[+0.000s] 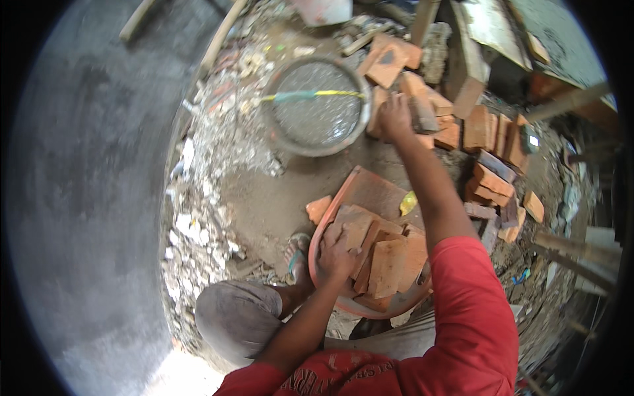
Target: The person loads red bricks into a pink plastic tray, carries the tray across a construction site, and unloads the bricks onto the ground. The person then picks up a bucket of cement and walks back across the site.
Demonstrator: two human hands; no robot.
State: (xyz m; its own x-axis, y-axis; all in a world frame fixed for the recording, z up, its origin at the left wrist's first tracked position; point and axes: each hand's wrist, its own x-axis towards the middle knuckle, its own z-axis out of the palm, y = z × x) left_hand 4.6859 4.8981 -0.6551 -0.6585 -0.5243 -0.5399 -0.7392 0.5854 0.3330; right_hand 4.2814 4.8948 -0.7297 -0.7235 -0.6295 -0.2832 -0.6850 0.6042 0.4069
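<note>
An orange-red tub (317,239) stands in front of me with several bricks (388,267) inside. My left hand (338,254) lies against the bricks at the tub's left side, its fingers spread and holding nothing up. My right arm reaches out to the heap beyond the tub. There my right hand (395,117) is closed on a brick (378,109) at the heap's left edge; part of that brick is hidden by the hand. Just left of it stands a round bucket (281,142) of grey wet mix, a yellow and green handle (333,92) lying across its top.
More loose bricks (492,185) are piled to the right. A broken brick piece (319,209) lies beside the tub. White rubble (191,228) runs along a grey wall (92,198) at left. Wooden beams (462,66) stick out at the far right.
</note>
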